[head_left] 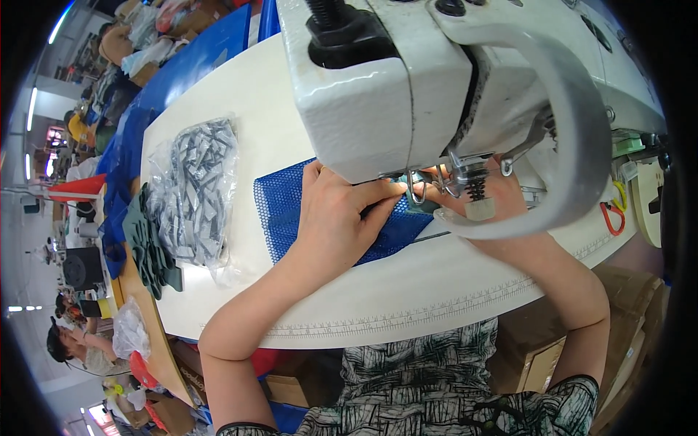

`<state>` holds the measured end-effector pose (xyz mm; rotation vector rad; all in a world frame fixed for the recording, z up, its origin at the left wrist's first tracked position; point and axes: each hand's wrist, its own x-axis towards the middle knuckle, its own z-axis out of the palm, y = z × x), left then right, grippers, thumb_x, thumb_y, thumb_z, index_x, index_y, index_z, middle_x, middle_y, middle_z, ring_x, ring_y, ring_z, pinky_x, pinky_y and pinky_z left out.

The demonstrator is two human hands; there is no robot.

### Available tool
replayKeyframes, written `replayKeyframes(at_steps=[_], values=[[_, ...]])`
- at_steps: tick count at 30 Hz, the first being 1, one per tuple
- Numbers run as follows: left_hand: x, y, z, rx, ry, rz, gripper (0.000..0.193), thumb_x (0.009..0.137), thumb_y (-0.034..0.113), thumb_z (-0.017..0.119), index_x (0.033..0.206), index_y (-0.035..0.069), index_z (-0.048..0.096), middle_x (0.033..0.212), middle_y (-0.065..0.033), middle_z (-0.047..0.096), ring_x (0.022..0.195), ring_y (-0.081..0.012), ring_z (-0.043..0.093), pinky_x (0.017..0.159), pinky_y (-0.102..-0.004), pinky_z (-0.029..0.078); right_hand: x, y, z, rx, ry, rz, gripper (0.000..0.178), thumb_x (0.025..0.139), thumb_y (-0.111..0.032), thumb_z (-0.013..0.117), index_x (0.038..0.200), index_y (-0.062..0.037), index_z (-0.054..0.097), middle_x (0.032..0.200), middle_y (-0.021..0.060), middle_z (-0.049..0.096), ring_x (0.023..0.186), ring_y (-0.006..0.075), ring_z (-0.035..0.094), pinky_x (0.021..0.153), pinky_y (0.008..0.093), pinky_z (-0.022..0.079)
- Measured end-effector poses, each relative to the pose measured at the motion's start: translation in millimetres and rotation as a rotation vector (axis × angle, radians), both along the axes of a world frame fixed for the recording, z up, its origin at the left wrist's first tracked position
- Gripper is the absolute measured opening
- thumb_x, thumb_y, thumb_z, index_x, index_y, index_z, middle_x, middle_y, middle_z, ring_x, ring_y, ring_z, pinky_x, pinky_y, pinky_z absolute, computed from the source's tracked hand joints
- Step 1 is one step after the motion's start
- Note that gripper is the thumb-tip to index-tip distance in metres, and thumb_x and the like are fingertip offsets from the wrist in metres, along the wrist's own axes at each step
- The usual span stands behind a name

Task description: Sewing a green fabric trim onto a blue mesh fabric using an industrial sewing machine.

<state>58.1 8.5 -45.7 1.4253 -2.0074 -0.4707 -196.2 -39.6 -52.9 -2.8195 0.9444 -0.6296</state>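
Note:
Under the head of a white sewing machine lies a piece of blue mesh fabric. My left hand rests on the mesh, its thumb and forefinger pinched together on the fabric just left of the presser foot. A small dark greenish piece shows by the fingertips, partly covered. My right hand reaches in from the other side, largely behind the machine's curved white guard. Its visible fingertips bend in close to the left ones; what they hold is hidden.
Left on the white table lies a clear bag of small grey tags, beside dark green fabric pieces. Scissors with a red handle lie at the right. Cardboard boxes stand below; a person sits far left.

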Motion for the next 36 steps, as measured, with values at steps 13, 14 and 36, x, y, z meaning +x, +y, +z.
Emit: replayKeyframes(at_steps=[13,14,36], values=[[-5,-2,-6,-0.005,0.108,0.103,0.009,0.084,0.016,0.085,0.09,0.009,0.084,0.081,-0.0028,0.071,0.087,-0.0234,0.063,0.094,-0.0442,0.041,-1,1,-3,-0.056,-0.037,0.02,0.025,0.07,-0.004,0.071,0.095,-0.008,0.077,0.089,0.0059,0.07,0.108,0.0361,0.06,0.113,0.0549,0.041],[-5,-2,-6,-0.005,0.103,0.114,0.009,0.084,0.015,0.085,0.09,0.009,0.084,0.081,-0.0027,0.07,0.086,-0.0233,0.063,0.094,-0.0443,0.041,-1,1,-3,-0.054,-0.042,0.022,0.027,0.07,-0.004,0.071,0.096,-0.0091,0.077,0.09,0.0055,0.07,0.109,0.0361,0.06,0.113,0.0547,0.041],[0,-5,-2,-0.015,-0.005,0.098,0.019,0.087,0.014,0.086,0.1,0.001,0.081,0.092,-0.0134,0.08,0.076,-0.0214,0.074,0.073,-0.0322,0.057,-4,-1,-3,-0.07,-0.032,0.038,0.035,0.066,-0.005,0.073,0.101,-0.0096,0.076,0.101,0.0084,0.069,0.109,0.0341,0.062,0.11,0.0535,0.043]])
